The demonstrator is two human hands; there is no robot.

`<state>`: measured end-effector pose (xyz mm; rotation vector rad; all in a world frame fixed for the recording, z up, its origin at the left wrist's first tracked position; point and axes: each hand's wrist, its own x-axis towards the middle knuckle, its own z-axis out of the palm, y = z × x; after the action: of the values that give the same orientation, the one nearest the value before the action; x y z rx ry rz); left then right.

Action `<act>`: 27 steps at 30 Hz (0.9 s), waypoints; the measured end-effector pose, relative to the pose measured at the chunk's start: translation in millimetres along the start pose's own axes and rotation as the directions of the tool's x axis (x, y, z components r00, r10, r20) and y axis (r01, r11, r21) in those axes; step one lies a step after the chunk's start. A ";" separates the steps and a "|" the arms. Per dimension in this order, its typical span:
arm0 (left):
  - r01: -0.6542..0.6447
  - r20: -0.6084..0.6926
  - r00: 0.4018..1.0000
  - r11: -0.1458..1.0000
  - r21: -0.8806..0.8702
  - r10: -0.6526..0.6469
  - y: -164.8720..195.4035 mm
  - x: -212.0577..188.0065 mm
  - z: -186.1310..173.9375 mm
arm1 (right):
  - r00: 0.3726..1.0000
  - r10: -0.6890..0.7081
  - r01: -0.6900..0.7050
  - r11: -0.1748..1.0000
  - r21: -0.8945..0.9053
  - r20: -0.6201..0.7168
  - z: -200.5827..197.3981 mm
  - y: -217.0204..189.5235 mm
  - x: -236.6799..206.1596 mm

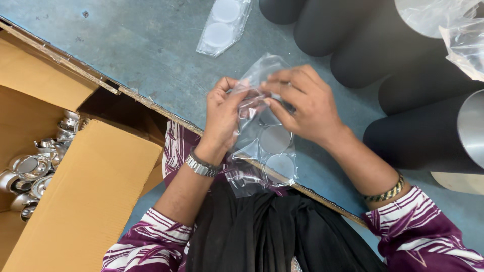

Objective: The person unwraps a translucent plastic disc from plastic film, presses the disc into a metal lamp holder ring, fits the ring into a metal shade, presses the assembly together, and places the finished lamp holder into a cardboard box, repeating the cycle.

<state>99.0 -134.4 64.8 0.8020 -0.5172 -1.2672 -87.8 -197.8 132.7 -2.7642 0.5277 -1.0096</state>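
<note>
Both my hands pinch the top of a clear, crinkled plastic sleeve holding flat round metal discs.

My left hand [223, 117] and my right hand [306, 105] meet at the upper end of the clear plastic sleeve of round silvery discs [266, 146]; it hangs between them over my lap, just above the blue-grey floor [151, 55]; the fingers [282, 115] of both hands are clenched on the film, thumbs pressing it against the forefingers. I judge the film thin, soft and slippery, so the grip belongs on the bunched top edge; the discs look stiff and light, perhaps three in a row, though glare hides the count. A second flat packet of pale discs [223, 22] lies well apart; an open brown cardboard box [91, 196] of shiny chrome fittings [38, 168] sits to my left; dark matte cylinders [383, 45] stand to my right.
</note>
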 end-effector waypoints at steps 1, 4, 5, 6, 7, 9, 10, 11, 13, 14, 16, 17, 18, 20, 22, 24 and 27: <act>0.003 0.040 0.999 1.000 -0.012 -0.003 -0.7 -1.4 0.0 | 1.000 0.023 -0.023 0.999 0.029 -0.002 -1.4 -0.1 2.1; 0.026 0.143 0.990 0.998 -0.056 -0.018 2.7 -4.6 -2.7 | 0.997 0.069 -0.070 0.993 0.092 0.017 -8.1 3.6 7.2; 0.045 0.167 0.985 0.996 -0.074 -0.032 4.8 -5.4 -3.6 | 0.997 0.074 -0.077 0.992 0.099 0.035 -10.1 3.8 7.1; 0.066 0.194 0.980 0.994 -0.090 -0.047 6.8 -5.8 -3.9 | 0.996 0.078 -0.084 0.991 0.104 0.053 -11.8 4.2 7.0; 0.081 0.222 0.973 0.992 -0.100 -0.057 8.9 -6.3 -4.3 | 0.996 0.075 -0.081 0.989 0.121 0.056 -13.2 4.8 7.5; 0.114 0.278 0.957 0.987 -0.117 -0.078 12.0 -8.8 -5.1 | 0.996 0.070 -0.078 0.985 0.154 0.062 -15.4 5.3 8.1; 0.133 0.282 0.954 0.985 -0.108 -0.098 12.2 -9.1 -4.9 | 0.991 0.105 -0.118 0.978 0.172 0.083 -16.7 4.9 8.1; 0.152 0.285 0.951 0.983 -0.099 -0.119 12.3 -9.6 -5.0 | 0.985 0.139 -0.157 0.969 0.190 0.105 -18.3 4.5 8.3; 0.165 0.306 0.943 0.982 -0.095 -0.129 11.7 -10.1 -5.2 | 0.973 0.180 -0.207 0.958 0.199 0.144 -20.1 3.4 9.7; 0.160 0.325 0.938 0.982 -0.100 -0.119 10.6 -9.9 -4.8 | 0.969 0.189 -0.218 0.957 0.190 0.160 -20.9 2.9 10.5; 0.156 0.347 0.931 0.983 -0.096 -0.114 8.8 -9.2 -4.8 | 0.957 0.222 -0.258 0.946 0.194 0.188 -23.1 2.2 11.7; 0.159 0.348 0.930 0.984 -0.087 -0.119 7.2 -9.1 -4.7 | 0.948 0.247 -0.287 0.935 0.207 0.200 -24.6 2.2 11.7; 0.161 0.349 0.929 0.984 -0.077 -0.125 5.1 -9.3 -4.4 | 0.939 0.271 -0.316 0.923 0.221 0.213 -25.5 2.1 11.2; 0.140 0.354 0.930 0.986 -0.090 -0.100 0.5 -7.9 -2.5 | 0.939 0.277 -0.319 0.924 0.211 0.206 -26.4 3.0 11.3; 0.134 0.339 0.936 0.987 -0.090 -0.097 -2.5 -6.6 -2.0 | 0.939 0.284 -0.322 0.923 0.209 0.192 -25.8 3.3 10.1; 0.145 0.301 0.946 0.987 -0.074 -0.116 -4.3 -5.0 -2.2 | 0.940 0.294 -0.327 0.919 0.218 0.172 -21.6 3.8 7.3; 0.146 0.237 0.963 0.988 -0.053 -0.130 -8.2 -2.9 -2.1 | 0.918 0.351 -0.396 0.852 0.344 0.186 -15.1 12.7 -1.4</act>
<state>94.6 -131.8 57.4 0.6418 -0.6090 -1.5118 -102.0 -209.3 140.0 -2.2456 0.7332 -0.7572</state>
